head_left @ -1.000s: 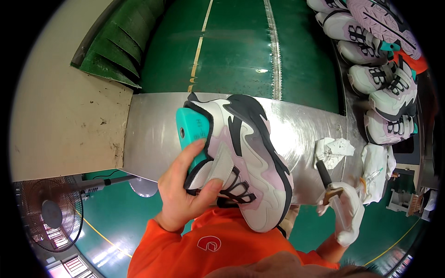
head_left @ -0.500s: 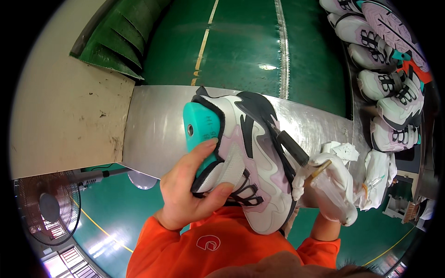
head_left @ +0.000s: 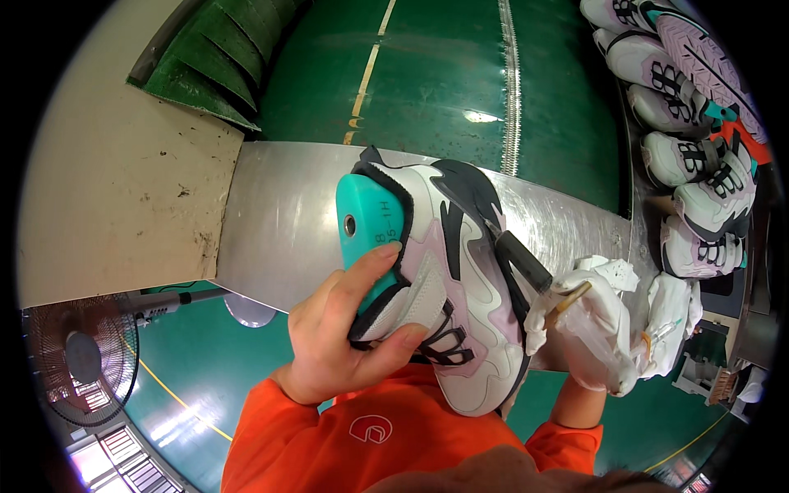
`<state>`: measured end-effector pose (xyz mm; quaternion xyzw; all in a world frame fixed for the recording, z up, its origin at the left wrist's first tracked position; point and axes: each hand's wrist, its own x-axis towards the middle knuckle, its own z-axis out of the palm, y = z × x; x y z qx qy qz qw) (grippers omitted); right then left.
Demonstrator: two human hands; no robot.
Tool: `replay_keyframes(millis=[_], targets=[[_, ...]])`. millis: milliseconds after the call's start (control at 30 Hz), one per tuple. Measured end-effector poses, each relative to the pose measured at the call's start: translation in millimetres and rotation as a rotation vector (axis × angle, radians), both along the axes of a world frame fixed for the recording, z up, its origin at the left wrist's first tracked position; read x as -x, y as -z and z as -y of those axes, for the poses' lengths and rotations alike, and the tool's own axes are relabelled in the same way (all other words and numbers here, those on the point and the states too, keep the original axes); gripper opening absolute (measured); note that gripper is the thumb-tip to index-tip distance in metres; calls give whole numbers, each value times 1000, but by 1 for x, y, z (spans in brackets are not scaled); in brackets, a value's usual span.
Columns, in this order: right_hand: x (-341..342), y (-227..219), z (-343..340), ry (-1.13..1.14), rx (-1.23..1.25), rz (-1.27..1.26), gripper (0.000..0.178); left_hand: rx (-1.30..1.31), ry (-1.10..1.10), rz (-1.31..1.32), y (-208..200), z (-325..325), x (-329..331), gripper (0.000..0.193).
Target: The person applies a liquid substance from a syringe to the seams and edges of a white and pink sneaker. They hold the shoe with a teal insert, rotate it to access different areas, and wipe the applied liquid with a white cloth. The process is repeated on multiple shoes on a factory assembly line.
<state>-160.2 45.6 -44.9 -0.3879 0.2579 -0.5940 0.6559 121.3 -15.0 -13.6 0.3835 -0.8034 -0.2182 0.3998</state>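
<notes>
A white, lavender and black sneaker [head_left: 423, 251] lies tilted on its side in front of me, toe toward my body, with a teal shoe last [head_left: 362, 209] filling its opening. My bare left hand [head_left: 345, 329] grips it at the ankle, index finger on the last and thumb by the tongue and black laces. My right hand [head_left: 596, 333], in a white glove, is closed around a slim tool with a dark grey barrel [head_left: 523, 261]. Its thin tip meets the black edge along the sole near the heel. A tan stick [head_left: 569, 301] shows between the gloved fingers; whether it belongs to the tool I cannot tell.
Under the shoe is a metal ledge [head_left: 271, 214], bordering a green conveyor belt [head_left: 427, 90]. Several matching sneakers [head_left: 699, 205] stand at the right. White crumpled cloth [head_left: 612, 271] lies beside my right hand. A fan [head_left: 82, 353] stands lower left, below a beige panel [head_left: 123, 205].
The whole view has shifted slightly, with shoe and hands a little further right in the picture. Both hands keep their grips, and the tool tip stays near the same heel area.
</notes>
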Motion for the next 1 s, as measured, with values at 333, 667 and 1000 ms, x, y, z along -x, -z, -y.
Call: replay_keyframes(millis=[333,667,1000], targets=[[8,0,1,-23,42,-37,121,7,8,-7,1,0,0,62],[12,-14,-2,45,6,-47,112,35,-16,-1,2,-1,1,61],[-10,-52,57,618,214,-1347,76,-38,-55,16,1,-5,-2,58]])
